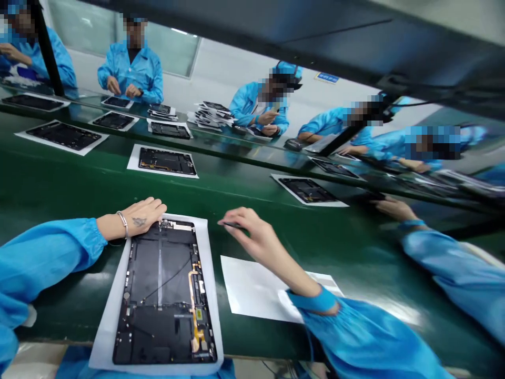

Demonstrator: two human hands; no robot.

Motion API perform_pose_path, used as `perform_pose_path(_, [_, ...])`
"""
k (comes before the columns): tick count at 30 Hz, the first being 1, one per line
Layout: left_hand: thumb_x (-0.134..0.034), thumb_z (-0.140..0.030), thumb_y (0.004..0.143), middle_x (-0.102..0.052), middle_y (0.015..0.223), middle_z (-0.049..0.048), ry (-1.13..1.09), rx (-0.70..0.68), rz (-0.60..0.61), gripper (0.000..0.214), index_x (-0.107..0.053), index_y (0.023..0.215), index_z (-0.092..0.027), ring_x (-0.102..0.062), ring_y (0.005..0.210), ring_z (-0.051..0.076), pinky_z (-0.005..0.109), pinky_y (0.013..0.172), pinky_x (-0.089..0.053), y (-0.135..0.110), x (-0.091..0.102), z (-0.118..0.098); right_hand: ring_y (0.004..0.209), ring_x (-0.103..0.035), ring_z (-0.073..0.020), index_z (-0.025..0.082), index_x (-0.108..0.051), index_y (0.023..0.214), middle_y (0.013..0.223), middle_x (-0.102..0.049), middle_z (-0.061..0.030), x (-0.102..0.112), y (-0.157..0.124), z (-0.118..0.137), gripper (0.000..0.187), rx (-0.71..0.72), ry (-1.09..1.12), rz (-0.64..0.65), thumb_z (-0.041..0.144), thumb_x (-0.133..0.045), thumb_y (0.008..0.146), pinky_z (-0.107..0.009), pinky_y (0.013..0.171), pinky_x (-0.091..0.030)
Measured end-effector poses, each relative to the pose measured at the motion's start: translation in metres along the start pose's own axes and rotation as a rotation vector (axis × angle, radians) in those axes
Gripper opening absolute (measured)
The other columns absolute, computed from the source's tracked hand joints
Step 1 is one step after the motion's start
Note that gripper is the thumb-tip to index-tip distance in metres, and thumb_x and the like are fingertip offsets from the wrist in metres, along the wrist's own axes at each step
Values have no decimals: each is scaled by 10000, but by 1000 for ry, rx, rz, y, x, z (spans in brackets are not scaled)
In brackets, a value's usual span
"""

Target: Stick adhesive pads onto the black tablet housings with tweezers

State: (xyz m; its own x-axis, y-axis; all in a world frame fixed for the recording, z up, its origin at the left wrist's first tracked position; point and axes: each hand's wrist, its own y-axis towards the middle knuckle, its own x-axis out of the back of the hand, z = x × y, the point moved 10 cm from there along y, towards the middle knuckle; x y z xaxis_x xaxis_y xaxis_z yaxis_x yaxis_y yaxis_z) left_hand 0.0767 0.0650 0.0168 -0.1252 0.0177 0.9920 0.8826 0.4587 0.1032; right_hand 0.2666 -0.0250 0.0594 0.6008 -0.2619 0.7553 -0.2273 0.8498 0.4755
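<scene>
An opened tablet [173, 284] lies lengthwise before me on a white sheet [215, 316], its black inside and orange flex cables facing up. My left hand [148, 215] is at its top left corner, fingers bent and close together over the edge; the fingertips and thumb are partly hidden. To the right of the tablet's top edge, my right hand [252, 231] is raised above the table. Its fingers are closed round a thin dark tool [234, 226] whose tip points left, apart from the tablet. I cannot make out the tool's exact kind.
A white sheet [252, 289] lies beneath my right forearm. Beyond, opened tablets on sheets [168, 161] lie along the green table [221, 187]. A neighbour's hand [396, 209] reaches in from the right. Several co-workers in blue sit opposite; a dark shelf [315, 37] hangs overhead.
</scene>
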Motion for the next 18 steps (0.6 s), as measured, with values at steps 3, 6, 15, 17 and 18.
perform_pose_path(3, [-366, -247, 1014, -556, 716, 2, -123, 33, -30, 138, -490, 967, -208, -545, 630, 196, 270, 613, -360, 12, 30, 20, 936, -702, -236, 244, -693, 1007, 990, -742, -81, 33, -46, -15, 186, -77, 29, 30, 222, -514, 964, -397, 813, -574])
perform_pose_path(6, [-409, -291, 1006, -611, 751, -4, -242, 140, -263, 171, -549, 1046, -200, -599, 712, 192, 251, 673, -389, 50, 87, 55, 931, -742, -236, 238, -710, 1024, 1005, -774, -88, 30, -89, -24, 244, -103, 11, 160, 163, -495, 936, -375, 800, -613])
perform_pose_path(15, [-611, -358, 982, -632, 1191, 89, -501, 689, -410, 304, -617, 1196, -143, -639, 1044, 226, 402, 886, -559, 223, 77, 79, 1182, -681, -286, 195, -706, 1167, 1229, -733, -132, 14, -114, -24, 395, -53, -132, 40, 56, -478, 876, -464, 994, -581])
perform_pose_path(17, [-637, -370, 969, -613, 1241, 94, -552, 690, -361, 358, -592, 1256, -161, -638, 1068, 230, 421, 898, -569, 242, 58, 69, 1192, -676, -277, 199, -705, 1180, 1238, -729, -128, 14, -113, -23, 425, -50, -133, 31, 35, -485, 856, -456, 1009, -572])
perform_pose_path(18, [-631, -362, 973, -609, 1253, 99, -581, 666, -337, 356, -589, 1265, -162, -635, 1080, 233, 424, 905, -567, 248, 52, 66, 1199, -672, -271, 203, -702, 1191, 1245, -726, -124, 14, -113, -22, 445, -47, -132, 26, 25, -486, 846, -452, 1018, -567])
